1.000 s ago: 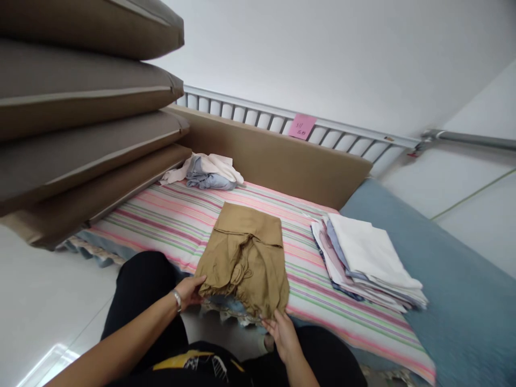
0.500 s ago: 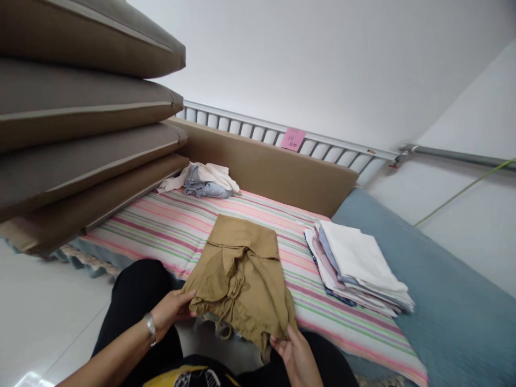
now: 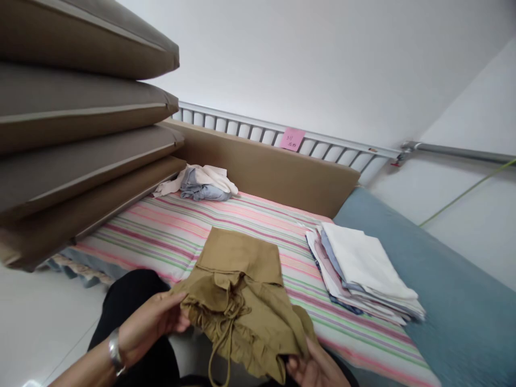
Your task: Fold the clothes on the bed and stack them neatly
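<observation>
Folded khaki drawstring pants [image 3: 245, 285] lie partly on the striped cloth [image 3: 181, 231], their gathered waist lifted over its near edge. A loose cord hangs from the waist. My left hand [image 3: 155, 322], with a silver bracelet on the wrist, grips the left corner of the waist between thumb and fingers. At the right corner my right hand [image 3: 310, 365] pinches the fabric, some fingers hidden beneath it. To the right rests a stack of folded clothes [image 3: 358, 263], white on top with pink and blue layers below.
Crumpled white and blue clothes [image 3: 207, 183] lie at the back left. Several thick brown-grey cushions [image 3: 88, 107] are piled on the left. A brown backrest panel [image 3: 258, 164] stands behind the cloth, with a pink note [image 3: 292, 138] above it. Blue fabric [image 3: 435, 285] covers the right side.
Both hands have drawn the waist of the khaki pants nearer to me and raised it. The pants slid slightly toward me, and the cord hangs lower.
</observation>
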Demonstrator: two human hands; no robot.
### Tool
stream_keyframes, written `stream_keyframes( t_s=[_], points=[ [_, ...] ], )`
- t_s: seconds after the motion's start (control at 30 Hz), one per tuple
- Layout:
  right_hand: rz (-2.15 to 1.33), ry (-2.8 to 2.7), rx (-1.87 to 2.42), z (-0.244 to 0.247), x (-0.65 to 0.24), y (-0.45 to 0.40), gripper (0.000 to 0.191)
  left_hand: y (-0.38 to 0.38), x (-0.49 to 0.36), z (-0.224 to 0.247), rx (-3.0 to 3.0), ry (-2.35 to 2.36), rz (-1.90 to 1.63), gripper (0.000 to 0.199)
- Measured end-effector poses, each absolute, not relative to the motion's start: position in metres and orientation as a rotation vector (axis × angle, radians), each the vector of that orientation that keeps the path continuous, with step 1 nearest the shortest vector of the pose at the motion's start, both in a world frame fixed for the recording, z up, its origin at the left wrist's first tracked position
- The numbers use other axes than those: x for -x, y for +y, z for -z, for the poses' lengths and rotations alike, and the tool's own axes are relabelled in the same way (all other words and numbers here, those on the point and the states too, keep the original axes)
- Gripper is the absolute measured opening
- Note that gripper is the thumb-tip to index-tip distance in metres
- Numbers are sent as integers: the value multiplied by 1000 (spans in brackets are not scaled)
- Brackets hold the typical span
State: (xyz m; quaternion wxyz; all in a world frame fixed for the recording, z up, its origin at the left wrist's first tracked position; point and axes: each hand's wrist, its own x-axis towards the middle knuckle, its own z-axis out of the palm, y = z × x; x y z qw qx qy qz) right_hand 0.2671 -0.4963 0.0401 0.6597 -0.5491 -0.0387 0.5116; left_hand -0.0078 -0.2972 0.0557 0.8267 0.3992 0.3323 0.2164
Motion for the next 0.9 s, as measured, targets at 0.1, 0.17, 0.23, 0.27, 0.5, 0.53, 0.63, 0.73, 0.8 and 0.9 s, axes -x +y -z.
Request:
stream_keyframes(
  t_s=[0.1, 0.17, 0.23, 0.27, 0.5, 0.53, 0.63, 0.73, 0.8, 0.9],
  points=[
    [-1099, -115, 1162, -64, -279, -461, 42, -263, -15, -68, -867, 696, -491, 26],
    [-1113, -110, 1119, -72, -292, -435, 37, -235, -33, -71, -832, 724, -501, 21],
    [-1149, -72, 1097, -73, -312, -407, 29, -205, -55, -71, -781, 760, -493, 17],
    [-1172, -50, 1095, -71, -323, -392, 24, -190, -67, -69, -763, 782, -482, 17],
    [-1265, 23, 1170, -22, -393, -303, 17, -111, -158, -27, -744, 920, -457, 24],
    [-1251, 28, 1178, -11, -398, -297, 19, -107, -166, -17, -742, 933, -467, 24],
    [-1126, 19, 1225, 14, -401, -295, 25, -104, -173, 4, -756, 947, -526, 26],
    [-861, -152, 1452, 20, -384, -301, 39, -118, -162, 13, -846, 942, -649, 23],
    [-612, -451, 1678, 15, -360, -301, 41, -135, -153, 13, -1100, 934, -763, 23],
    [-287, -1079, 1878, 4, -321, -288, 37, -163, -153, 14, -1708, 828, -764, 33]
  ],
)
